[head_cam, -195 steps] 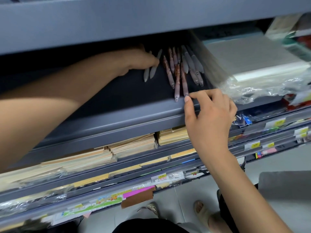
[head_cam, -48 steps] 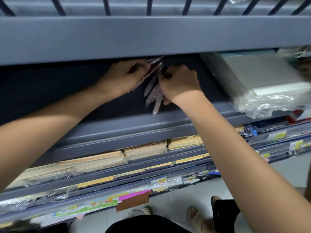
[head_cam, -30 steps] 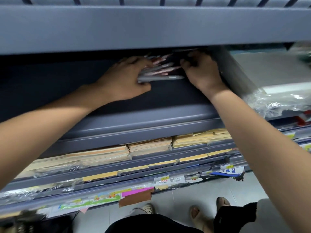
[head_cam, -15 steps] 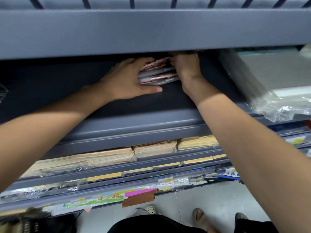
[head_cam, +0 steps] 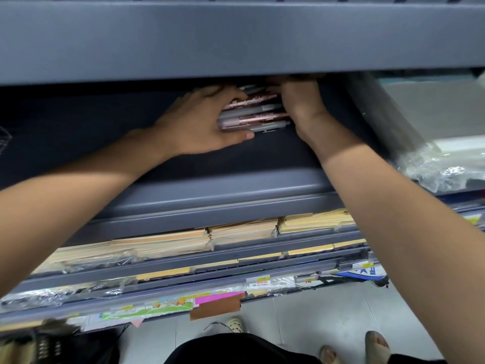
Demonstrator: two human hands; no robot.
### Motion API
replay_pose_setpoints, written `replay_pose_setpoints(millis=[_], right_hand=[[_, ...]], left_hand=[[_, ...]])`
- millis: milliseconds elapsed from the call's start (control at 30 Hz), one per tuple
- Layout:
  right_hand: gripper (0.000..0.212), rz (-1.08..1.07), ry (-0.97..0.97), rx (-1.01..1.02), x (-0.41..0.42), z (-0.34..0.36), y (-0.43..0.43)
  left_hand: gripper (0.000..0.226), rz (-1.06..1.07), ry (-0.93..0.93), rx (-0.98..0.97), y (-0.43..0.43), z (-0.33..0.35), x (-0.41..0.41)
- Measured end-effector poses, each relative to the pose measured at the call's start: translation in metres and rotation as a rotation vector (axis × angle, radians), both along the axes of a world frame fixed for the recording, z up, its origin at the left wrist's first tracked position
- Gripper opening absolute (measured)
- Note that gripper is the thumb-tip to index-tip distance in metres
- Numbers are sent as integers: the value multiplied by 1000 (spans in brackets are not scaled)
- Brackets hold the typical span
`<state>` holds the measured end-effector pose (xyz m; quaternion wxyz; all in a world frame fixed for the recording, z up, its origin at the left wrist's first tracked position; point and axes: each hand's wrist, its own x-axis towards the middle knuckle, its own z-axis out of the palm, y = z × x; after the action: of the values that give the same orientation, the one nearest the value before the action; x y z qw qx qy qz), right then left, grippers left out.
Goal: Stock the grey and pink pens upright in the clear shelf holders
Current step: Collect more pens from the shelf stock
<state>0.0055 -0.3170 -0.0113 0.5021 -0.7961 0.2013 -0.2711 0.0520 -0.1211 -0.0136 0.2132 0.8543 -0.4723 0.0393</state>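
Grey steel shelf shows bare dark floor on its left, the best room for moving, though the upper shelf's lip hangs low across everything. The left hand cups the left ends of the grey and pink pens, fingers curled over the bundle, thumb beneath; the pens lie flat and crosswise, in no holder yet. The right hand meets their right ends, its fingers tucked under the lip, so I cannot tell how they lie. Square the ends, clamp evenly, then draw the bundle out low, clear of the plastic-wrapped pack crowding the right.
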Motion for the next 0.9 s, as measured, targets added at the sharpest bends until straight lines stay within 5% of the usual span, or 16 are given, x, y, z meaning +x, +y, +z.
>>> replay_pose_setpoints(millis=[67, 167, 300, 367, 467, 633, 733, 800, 900], right_hand=[[32, -85, 17, -103, -1, 3, -8], [44, -237, 327, -527, 5, 3, -37], [49, -106, 611, -646, 7, 4, -57], [49, -62, 622, -681, 5, 2, -64], [53, -107, 560, -788, 1, 1, -67], [45, -157, 495, -1060, -15, -1, -59], [35, -121, 471, -1011, -33, 0, -53], [35, -130, 448, -979, -49, -2, -46], [39, -188, 426, -995, -70, -8, -35]], left_hand=[[83, 27, -5, 58, -1, 3, 1], [91, 43, 71, 188, -7, 15, 10], [108, -35, 174, 317, -24, 37, 12], [97, 54, 173, 447, -33, 47, 10], [47, 178, 175, 604, -46, 57, 5], [45, 272, 276, 739, -57, 63, -2], [35, 314, 310, 720, -58, 64, -14], [55, 332, 354, 771, -56, 65, -20], [40, 352, 304, 701, -50, 69, -30]])
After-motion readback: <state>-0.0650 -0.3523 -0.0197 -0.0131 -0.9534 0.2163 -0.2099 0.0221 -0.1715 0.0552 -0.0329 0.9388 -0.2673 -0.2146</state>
